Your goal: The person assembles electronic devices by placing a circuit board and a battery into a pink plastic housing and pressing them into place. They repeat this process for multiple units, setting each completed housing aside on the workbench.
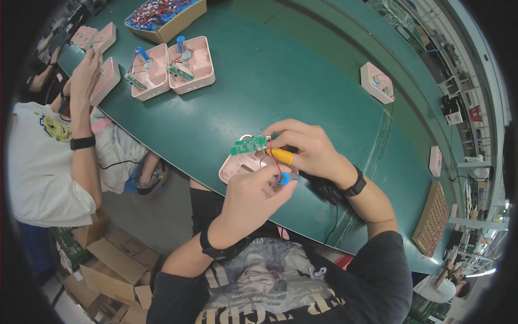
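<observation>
Between my hands, a green circuit board [249,146] is held over an open pink plastic housing [231,171] near the table's front edge. My right hand [313,148] pinches the board's right end, where a wire connector sits; a yellow finger cover [281,156] is on one of its fingers. A blue cylindrical battery [283,179] is gripped in the fingers of my left hand [251,194], just below the board. Red wire [274,156] runs from the battery up to the board's connector end. My fingers hide part of the housing's inside.
Two pink housings [206,81] with boards and batteries stand at the far left, beside a carton of wired blue batteries [183,19]. Another housing [377,81] lies far right, with a gridded tray [431,221] nearer. A co-worker's hand [86,73] works at left. A dark cabled object [324,191] lies by my right wrist.
</observation>
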The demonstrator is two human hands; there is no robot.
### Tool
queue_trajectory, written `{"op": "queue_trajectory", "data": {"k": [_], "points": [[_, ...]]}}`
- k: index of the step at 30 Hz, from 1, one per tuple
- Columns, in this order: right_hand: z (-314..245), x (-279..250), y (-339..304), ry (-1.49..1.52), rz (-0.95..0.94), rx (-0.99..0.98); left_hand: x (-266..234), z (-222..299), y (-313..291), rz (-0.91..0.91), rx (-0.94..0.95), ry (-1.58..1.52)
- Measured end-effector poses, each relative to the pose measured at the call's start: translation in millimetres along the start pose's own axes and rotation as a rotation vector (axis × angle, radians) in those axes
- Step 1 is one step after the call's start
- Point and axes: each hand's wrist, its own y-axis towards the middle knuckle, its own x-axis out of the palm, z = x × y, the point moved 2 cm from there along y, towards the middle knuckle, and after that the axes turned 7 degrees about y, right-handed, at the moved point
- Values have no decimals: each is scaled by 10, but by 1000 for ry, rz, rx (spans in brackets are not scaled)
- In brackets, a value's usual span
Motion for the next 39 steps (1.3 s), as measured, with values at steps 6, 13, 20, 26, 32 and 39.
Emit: {"op": "queue_trajectory", "data": {"k": [6, 13, 20, 26, 32, 39], "points": [[-26, -6, 48, -25, -100, -80, 109, -113, -54, -99, 194, 302], [71, 13, 38, -94, -110, -289, -211, -169, -270, 172, 325, 399], [86, -8, 56, -63, 22, -256, -512, -626, -113, 268, 144, 446], [191, 2, 65, 102, 37, -104, -570, -825, -8, 74, 221, 308], [63, 75, 91, 120, -135, -29, -489, -801, 70, 7, 219, 186], [-49, 135, 103, 145, -177, 146, -441, -798, 48, 102, 146, 149]]}}
